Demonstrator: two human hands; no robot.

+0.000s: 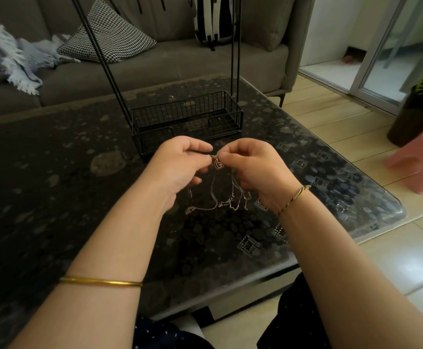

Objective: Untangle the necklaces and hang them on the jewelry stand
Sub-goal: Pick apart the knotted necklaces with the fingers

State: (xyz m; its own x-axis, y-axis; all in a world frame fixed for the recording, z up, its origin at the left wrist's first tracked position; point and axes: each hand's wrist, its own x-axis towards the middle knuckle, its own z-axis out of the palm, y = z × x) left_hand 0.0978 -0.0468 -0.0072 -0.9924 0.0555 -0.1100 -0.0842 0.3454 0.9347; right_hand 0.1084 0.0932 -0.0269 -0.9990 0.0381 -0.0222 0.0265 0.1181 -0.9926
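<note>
Tangled necklaces [218, 163] between left hand [180, 163] and right hand [253, 170]

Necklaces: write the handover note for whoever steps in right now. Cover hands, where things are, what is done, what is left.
Hands: the left hand and the right hand each pinch the tangled necklaces at the knot, from opposite sides, held up above the coffee table.
Things: the loose chain ends trail down from the knot to the table. The jewelry stand sits just behind the hands, with its wire basket base on the table and its top out of view.
Done: tangle picked up; no chain visibly freed.
Left: work the chains apart, then hang each on the stand.
</note>
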